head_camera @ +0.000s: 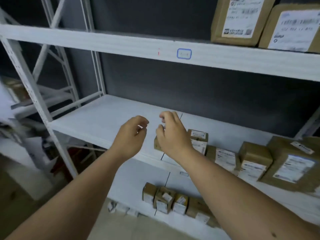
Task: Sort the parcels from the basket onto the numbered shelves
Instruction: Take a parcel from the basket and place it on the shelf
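My left hand (pixel 130 135) and my right hand (pixel 171 134) hover side by side over the white middle shelf (pixel 97 118), fingers loosely curled, holding nothing. Just below and behind my right hand sits a small brown parcel (pixel 199 139) with a white label, leftmost in a row of several labelled cardboard parcels (pixel 254 158) along that shelf's right part. The basket is not in view.
The upper shelf carries two large labelled boxes (pixel 240 19) at the right and a blue-framed tag (pixel 184 53) on its front rail. The lower shelf (pixel 136 170) holds several small parcels (pixel 164 198). A white upright post (pixel 39 108) stands at left, with clutter behind it.
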